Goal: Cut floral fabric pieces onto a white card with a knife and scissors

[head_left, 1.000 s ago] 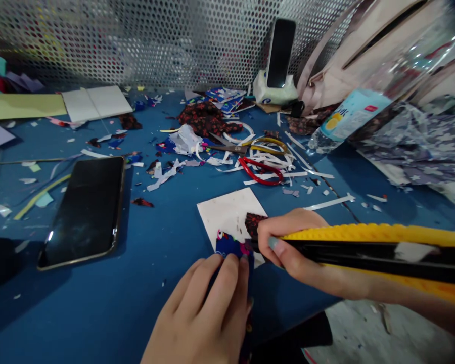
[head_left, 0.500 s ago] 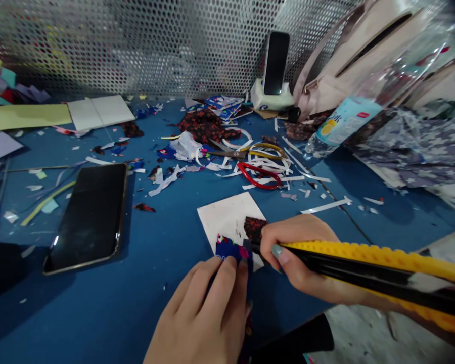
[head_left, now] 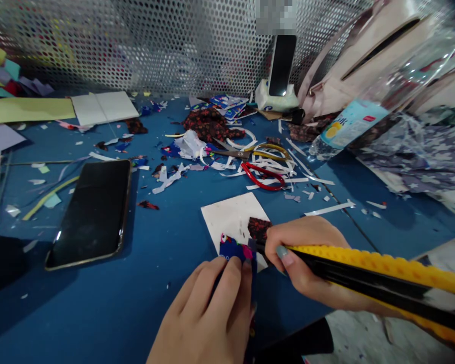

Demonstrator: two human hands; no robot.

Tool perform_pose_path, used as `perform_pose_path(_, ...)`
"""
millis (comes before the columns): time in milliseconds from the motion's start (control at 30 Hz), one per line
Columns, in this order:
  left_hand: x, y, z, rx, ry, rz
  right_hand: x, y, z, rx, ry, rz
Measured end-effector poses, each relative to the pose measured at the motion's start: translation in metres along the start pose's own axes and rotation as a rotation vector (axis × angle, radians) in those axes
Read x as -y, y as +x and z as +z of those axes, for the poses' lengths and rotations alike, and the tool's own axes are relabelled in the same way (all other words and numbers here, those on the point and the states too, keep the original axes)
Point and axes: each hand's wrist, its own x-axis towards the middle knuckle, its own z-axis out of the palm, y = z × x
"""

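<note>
My left hand presses with bent fingers on a piece of dark blue patterned fabric, pinning it over a white square of card. Part of the fabric runs down along the hand's right side. In my right hand is a yellow and black utility knife, gripped close to its front end. The knife's tip meets the right edge of the blue fabric; the contact itself is small and hard to make out. A dark red-flecked fabric scrap lies on the card beside my right fingers.
A phone lies on the blue table at left. Scissors with yellow and red handles rest among paper strips and fabric scraps. Behind them, another phone leans on a tissue pack. A plastic bottle stands tilted at right by a pale bag.
The whole scene sits slightly further right in the picture as the head view shifts. Both hands, the knife and the fabric keep nearly the same places relative to the card.
</note>
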Motion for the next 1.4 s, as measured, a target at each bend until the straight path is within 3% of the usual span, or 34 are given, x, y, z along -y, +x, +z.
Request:
perform_pose_path(300,-0.001,-0.003,0.002,0.038,0.001,0.01,0.001,0.014,-0.002,0.132,-0.022,-0.012)
perform_pose_path(600,-0.002,0.003,-0.001,-0.02,0.002,0.01,0.002,0.008,-0.013,0.03,0.035,0.047)
perform_pose_path(1067,-0.002,0.0,0.0,-0.001,-0.004,-0.001,-0.009,0.011,-0.005,0.071,0.021,-0.034)
perform_pose_path(1267,-0.003,0.0,-0.001,0.015,0.001,-0.004,-0.016,0.017,-0.008,0.201,0.081,-0.118)
perform_pose_path(1400,-0.003,0.002,-0.001,-0.006,0.017,-0.003,-0.019,0.024,-0.011,0.284,0.12,-0.087)
